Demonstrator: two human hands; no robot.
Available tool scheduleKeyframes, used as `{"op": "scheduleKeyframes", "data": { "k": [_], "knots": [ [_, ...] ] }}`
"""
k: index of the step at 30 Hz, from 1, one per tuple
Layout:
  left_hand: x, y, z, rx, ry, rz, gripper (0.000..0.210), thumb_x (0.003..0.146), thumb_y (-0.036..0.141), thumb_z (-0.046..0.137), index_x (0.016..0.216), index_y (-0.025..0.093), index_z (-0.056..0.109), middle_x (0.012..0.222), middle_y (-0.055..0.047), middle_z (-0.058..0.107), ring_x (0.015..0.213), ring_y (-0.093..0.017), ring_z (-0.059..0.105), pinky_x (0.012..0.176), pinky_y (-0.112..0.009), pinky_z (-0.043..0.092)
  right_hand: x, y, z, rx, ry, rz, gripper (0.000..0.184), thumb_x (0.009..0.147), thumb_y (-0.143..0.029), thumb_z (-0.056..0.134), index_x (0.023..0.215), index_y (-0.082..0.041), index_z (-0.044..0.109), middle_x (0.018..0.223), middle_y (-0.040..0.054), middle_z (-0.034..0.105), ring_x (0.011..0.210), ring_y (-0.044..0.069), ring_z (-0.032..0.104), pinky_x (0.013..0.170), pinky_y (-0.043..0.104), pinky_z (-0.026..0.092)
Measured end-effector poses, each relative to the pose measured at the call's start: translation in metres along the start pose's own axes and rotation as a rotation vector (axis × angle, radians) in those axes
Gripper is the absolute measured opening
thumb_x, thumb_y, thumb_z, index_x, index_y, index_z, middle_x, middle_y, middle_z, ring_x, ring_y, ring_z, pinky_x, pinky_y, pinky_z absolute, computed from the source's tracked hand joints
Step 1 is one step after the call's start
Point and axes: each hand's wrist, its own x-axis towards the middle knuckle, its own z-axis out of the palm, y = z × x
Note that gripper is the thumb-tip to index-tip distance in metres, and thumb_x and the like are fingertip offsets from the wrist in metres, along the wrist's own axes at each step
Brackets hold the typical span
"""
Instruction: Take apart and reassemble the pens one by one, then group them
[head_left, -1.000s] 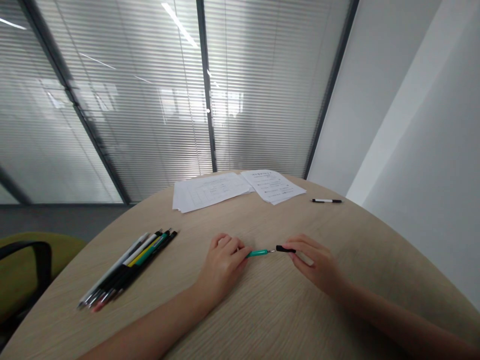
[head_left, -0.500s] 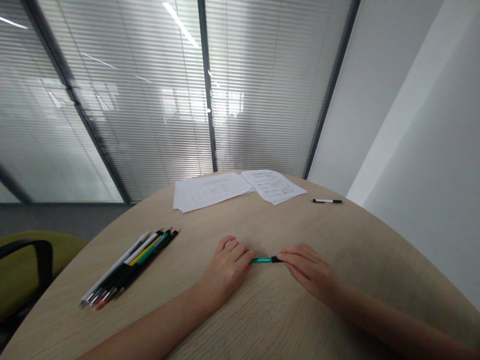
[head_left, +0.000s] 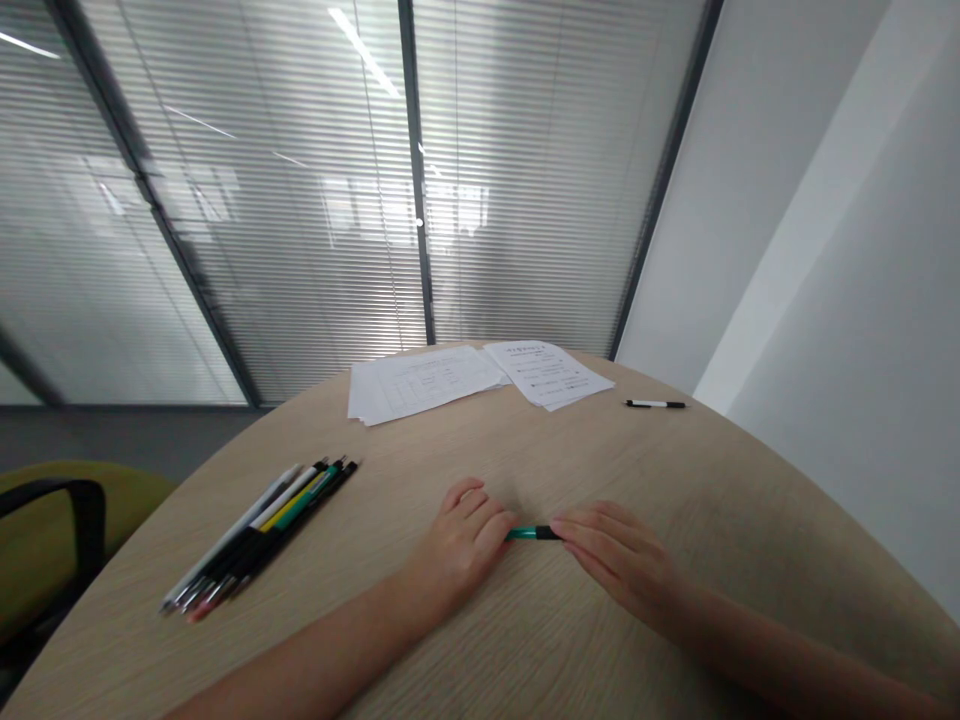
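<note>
Between my two hands lies a green pen with a black grip (head_left: 531,533), held level just over or on the table; which of the two I cannot tell. My left hand (head_left: 466,535) pinches its green end, and the fingers hide that tip. On the black end, my right hand (head_left: 619,555) is closed with fingertips pressed together, covering the point. To the left, a row of several pens and pencils (head_left: 262,535) in white, yellow, green and black lies slanted on the table, apart from both hands.
Printed sheets of paper (head_left: 427,382) lie at the far side of the wooden table (head_left: 420,450). A black and white pen (head_left: 655,404) rests at the far right. A green chair with a black armrest (head_left: 86,510) stands at the left edge.
Both hands and the green pen have shifted slightly toward me. The visible stretch of pen between the hands is a little shorter.
</note>
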Motion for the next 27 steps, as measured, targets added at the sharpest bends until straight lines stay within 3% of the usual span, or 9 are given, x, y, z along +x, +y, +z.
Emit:
{"op": "scheduleKeyframes", "data": {
  "k": [7,16,20,23,25,27],
  "knots": [
    [-0.001,0.006,-0.004,-0.062,0.039,0.052,0.006,0.083,0.016,0.044,0.082,0.017,0.05,0.069,0.002,0.062,0.067,-0.011,0.053,0.085,-0.032,0.029,0.005,-0.012,0.003,0.049,-0.039,0.137,0.022,0.083,-0.016,0.042,0.102,-0.021,0.052,0.081,0.003,0.065,0.074,0.014,0.06,0.068,0.025,0.05],
    [0.0,0.009,-0.006,-0.028,-0.022,0.098,0.015,0.084,0.012,0.04,0.087,0.017,0.054,0.072,0.001,0.063,0.067,-0.012,0.052,0.086,-0.034,0.028,0.002,-0.013,0.008,0.083,-0.067,0.154,0.021,0.084,-0.019,0.042,0.101,-0.021,0.052,0.081,0.0026,0.065,0.074,0.013,0.059,0.068,0.024,0.049],
    [-0.001,0.004,-0.005,-0.001,-0.002,0.089,0.018,0.085,0.013,0.038,0.091,0.017,0.055,0.072,0.001,0.064,0.067,-0.012,0.051,0.085,-0.034,0.029,0.002,-0.004,0.002,0.023,-0.101,0.153,0.026,0.08,-0.023,0.047,0.106,-0.02,0.051,0.09,0.0055,0.064,0.084,0.016,0.057,0.076,0.03,0.047],
    [-0.002,-0.004,-0.004,0.04,0.023,0.056,0.014,0.084,0.013,0.043,0.088,0.017,0.055,0.069,0.002,0.063,0.065,-0.012,0.051,0.083,-0.033,0.031,0.004,0.016,-0.012,-0.043,-0.128,0.305,0.023,0.08,-0.023,0.043,0.1,-0.018,0.054,0.094,0.008,0.062,0.089,0.019,0.055,0.079,0.035,0.044],
    [-0.001,-0.009,-0.004,0.061,0.026,0.034,0.012,0.083,0.014,0.044,0.086,0.017,0.056,0.068,0.002,0.062,0.064,-0.012,0.051,0.081,-0.032,0.032,0.005,0.034,-0.022,-0.032,-0.262,0.475,0.021,0.082,-0.023,0.039,0.083,-0.017,0.06,0.076,0.0051,0.063,0.074,0.017,0.057,0.068,0.031,0.045],
    [-0.001,-0.013,-0.004,0.071,0.028,0.008,0.012,0.083,0.015,0.044,0.084,0.018,0.056,0.068,0.002,0.062,0.063,-0.011,0.052,0.079,-0.031,0.033,0.006,0.049,-0.031,-0.02,-0.425,0.639,0.023,0.081,-0.025,0.04,0.077,-0.017,0.061,0.064,0.0023,0.061,0.06,0.015,0.056,0.055,0.027,0.043]
  ]
}}
